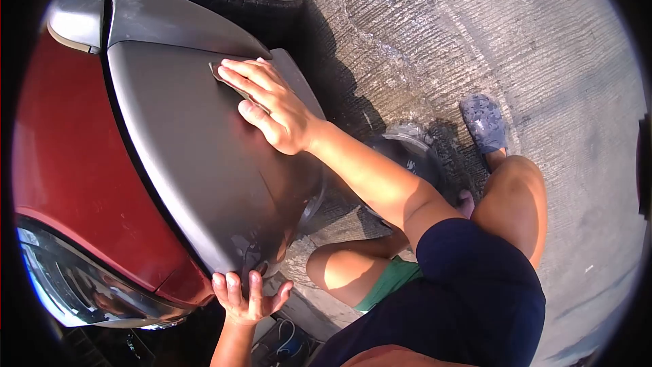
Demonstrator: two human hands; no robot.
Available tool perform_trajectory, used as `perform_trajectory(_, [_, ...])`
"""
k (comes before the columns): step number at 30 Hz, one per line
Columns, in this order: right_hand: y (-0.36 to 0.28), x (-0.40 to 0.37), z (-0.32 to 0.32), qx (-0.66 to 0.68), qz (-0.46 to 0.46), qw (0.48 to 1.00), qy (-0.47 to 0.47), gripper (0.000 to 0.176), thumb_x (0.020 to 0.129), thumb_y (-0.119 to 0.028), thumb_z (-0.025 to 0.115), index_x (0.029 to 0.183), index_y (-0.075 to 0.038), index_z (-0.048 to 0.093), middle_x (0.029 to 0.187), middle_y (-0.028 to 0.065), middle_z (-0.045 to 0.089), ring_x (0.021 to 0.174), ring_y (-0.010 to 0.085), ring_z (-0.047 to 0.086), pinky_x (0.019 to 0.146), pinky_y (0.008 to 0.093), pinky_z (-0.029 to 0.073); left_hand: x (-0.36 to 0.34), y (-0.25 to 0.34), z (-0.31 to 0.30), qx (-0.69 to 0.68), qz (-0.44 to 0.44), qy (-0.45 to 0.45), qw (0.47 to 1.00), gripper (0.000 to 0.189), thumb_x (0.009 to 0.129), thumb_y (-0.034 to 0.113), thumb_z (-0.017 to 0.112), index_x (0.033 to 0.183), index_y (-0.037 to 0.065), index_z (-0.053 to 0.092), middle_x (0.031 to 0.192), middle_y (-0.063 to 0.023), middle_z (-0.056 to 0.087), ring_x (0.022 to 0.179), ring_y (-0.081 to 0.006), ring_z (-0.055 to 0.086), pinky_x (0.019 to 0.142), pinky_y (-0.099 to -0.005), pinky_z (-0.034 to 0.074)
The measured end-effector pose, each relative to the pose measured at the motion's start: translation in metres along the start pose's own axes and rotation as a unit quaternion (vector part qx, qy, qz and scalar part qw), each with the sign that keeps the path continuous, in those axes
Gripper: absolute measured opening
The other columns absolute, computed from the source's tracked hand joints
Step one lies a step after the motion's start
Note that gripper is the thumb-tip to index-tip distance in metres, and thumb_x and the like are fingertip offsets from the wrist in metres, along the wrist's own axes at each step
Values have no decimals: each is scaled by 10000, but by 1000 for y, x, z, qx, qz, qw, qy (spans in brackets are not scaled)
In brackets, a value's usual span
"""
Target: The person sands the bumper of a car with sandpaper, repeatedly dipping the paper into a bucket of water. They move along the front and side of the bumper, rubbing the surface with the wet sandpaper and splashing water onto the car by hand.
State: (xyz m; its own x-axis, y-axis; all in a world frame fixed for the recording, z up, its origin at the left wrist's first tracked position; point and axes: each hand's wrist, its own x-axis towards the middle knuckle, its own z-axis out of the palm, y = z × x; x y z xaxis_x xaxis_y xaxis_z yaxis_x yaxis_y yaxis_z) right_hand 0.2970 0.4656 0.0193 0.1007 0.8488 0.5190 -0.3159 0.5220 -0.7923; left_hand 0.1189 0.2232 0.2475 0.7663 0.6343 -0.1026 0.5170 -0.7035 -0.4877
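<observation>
Under the fingers of my right hand is a thin, dark folded sheet that looks like sandpaper, pressed flat to the car's grey bumper. Its edges show past the fingertips and by the thumb. The bumper has a dull, matte surface over most of its face and a glossier lower end. My left hand rests its fingertips on that lower end, fingers spread, thumb out to the side, holding nothing.
Red bodywork and a lamp adjoin the bumper on the left. A tyre stands above. Beside my leg sits a dark round container, partly hidden by my arm. My clog is on ridged concrete.
</observation>
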Motion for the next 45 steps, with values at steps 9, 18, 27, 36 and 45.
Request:
perform_trajectory(9, [90, -58, -5, -112, 197, 974, -27, 643, 1146, -437, 247, 1650, -41, 306, 1745, 157, 224, 1623, 375, 130, 1313, 536, 94, 5, 5, 0, 24, -3, 2, 1000, 830, 976, 567, 643, 1504, -53, 482, 1517, -239, 430, 1510, -504, 318, 1169, -694, 353])
perform_trajectory(18, [93, -24, -12, -255, 235, 934, -84, 670, 1139, -465, 192, 1660, -52, 279, 1762, 102, 188, 1627, 380, 95, 1317, 551, 56, 16, 5, -2, 59, 46, -14, 997, 845, 937, 582, 689, 1532, 16, 489, 1556, -278, 391, 1519, -492, 302, 1167, -697, 343])
perform_trajectory(27, [119, -48, -2, -31, 228, 973, -31, 728, 1144, -460, 271, 1673, 15, 119, 1765, 199, 60, 1636, 339, 80, 1327, 446, 89, 3, 5, -3, 38, 3, -21, 999, 891, 930, 610, 686, 1549, 7, 469, 1639, -337, 286, 1537, -533, 259, 1198, -699, 292])
perform_trajectory(36, [114, -69, -9, 33, 247, 968, -18, 739, 1144, -509, 263, 1690, -43, 92, 1776, 166, 32, 1644, 285, 21, 1323, 394, 78, -7, 5, 1, 37, -2, -19, 999, 910, 904, 630, 703, 1540, 16, 487, 1649, -337, 268, 1518, -571, 270, 1196, -689, 308])
perform_trajectory(45, [118, -68, -9, 1, 221, 975, -35, 713, 1152, -442, 269, 1691, -40, 31, 1768, 195, 14, 1639, 345, 31, 1325, 456, 59, 1, 3, -2, 24, -9, -12, 1000, 898, 897, 600, 727, 1548, 27, 493, 1678, -303, 270, 1537, -533, 278, 1204, -668, 311])
